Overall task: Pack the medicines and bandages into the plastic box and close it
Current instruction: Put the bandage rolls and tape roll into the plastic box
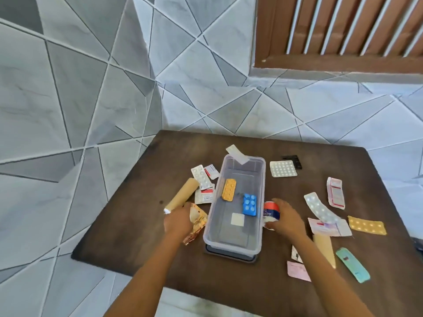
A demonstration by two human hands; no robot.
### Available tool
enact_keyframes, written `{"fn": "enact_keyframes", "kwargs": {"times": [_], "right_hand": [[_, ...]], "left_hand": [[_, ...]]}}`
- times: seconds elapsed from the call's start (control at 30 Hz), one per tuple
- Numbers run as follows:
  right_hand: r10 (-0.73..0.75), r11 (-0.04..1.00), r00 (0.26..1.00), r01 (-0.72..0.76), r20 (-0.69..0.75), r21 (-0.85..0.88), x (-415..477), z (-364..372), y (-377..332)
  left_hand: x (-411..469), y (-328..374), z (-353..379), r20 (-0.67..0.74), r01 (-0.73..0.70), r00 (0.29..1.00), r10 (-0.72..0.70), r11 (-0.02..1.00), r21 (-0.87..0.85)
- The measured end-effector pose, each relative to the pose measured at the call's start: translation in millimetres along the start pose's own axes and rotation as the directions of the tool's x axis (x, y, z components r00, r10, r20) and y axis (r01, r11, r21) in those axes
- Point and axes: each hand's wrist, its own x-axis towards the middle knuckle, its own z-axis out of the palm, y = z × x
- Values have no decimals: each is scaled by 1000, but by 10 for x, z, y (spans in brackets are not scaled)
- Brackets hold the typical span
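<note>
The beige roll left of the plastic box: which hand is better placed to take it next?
Left, probably. The left hand is beside the beige roll, though it holds a crumpled foil packet. The right hand grips a tape roll across the plastic box.

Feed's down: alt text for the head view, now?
A clear plastic box sits open on a dark table, holding an orange blister pack, a blue blister pack and a white pad. The left hand grips a gold foil packet; the right hand grips a white labelled roll.

A home room: tiled floor [68,99], low wooden table [128,225], slatted door [343,26].
</note>
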Motion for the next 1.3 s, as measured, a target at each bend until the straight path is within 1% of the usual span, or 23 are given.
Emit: {"fn": "enact_keyframes", "kwargs": {"times": [0.07, 0.13, 0.2, 0.23, 0.3, 0.37, 0.43, 0.5, 0.53, 0.6, 0.73, 0.83, 0.93, 1.03, 1.17, 1.3], "right_hand": [[40, 998, 995, -36, -93, 50, -52, -38, -30], [49, 996, 979, -32, -200, 85, -132, -106, -78], [15, 992, 957, 23, -290, 125, -188, -210, -173], [-24, 989, 952, 68, -305, 132, -206, -257, -244], [-143, 982, 959, 168, -246, 85, -234, -332, -419], [-264, 964, 959, 258, -104, -72, -236, -327, -589], [-324, 909, 946, 317, 23, -271, -201, -238, -684], [-312, 856, 941, 337, 129, -391, -165, -130, -717], [-305, 840, 938, 347, 166, -417, -153, -89, -726], [-309, 818, 930, 366, 199, -443, -125, -58, -728], [-266, 785, 937, 347, 228, -513, -58, -110, -747], [-228, 769, 943, 327, 242, -549, -41, -114, -733], [-250, 749, 943, 331, 218, -574, -78, -86, -685], [-272, 717, 943, 330, 190, -614, -112, -55, -649], [-269, 705, 938, 347, 218, -619, -117, -26, -598], [-264, 653, 927, 375, 266, -659, -133, 19, -541]], "left_hand": [[27, 3, -68, -28, -9, 1000, 9, 1000, -20], [43, 60, -194, -75, -61, 995, 59, 998, -29], [9, 173, -393, -118, -149, 983, 140, 986, -78], [-11, 232, -488, -125, -212, 972, 198, 971, -111], [-48, 353, -617, -79, -363, 932, 355, 919, -152], [-108, 483, -640, 87, -485, 863, 498, 864, -134], [-157, 603, -582, 268, -576, 777, 570, 815, -66], [-183, 686, -473, 381, -637, 725, 573, 769, 56], [-190, 705, -428, 404, -652, 716, 569, 752, 97], [-192, 711, -391, 401, -651, 719, 567, 751, 106], [-173, 685, -392, 374, -638, 730, 572, 766, 75], [-166, 711, -386, 316, -617, 764, 563, 781, 101], [-155, 777, -366, 319, -604, 780, 538, 782, 156], [-146, 830, -351, 350, -615, 773, 528, 760, 211], [-116, 833, -343, 389, -645, 750, 535, 723, 249], [-142, 886, -330, 426, -684, 721, 547, 660, 310]]}}
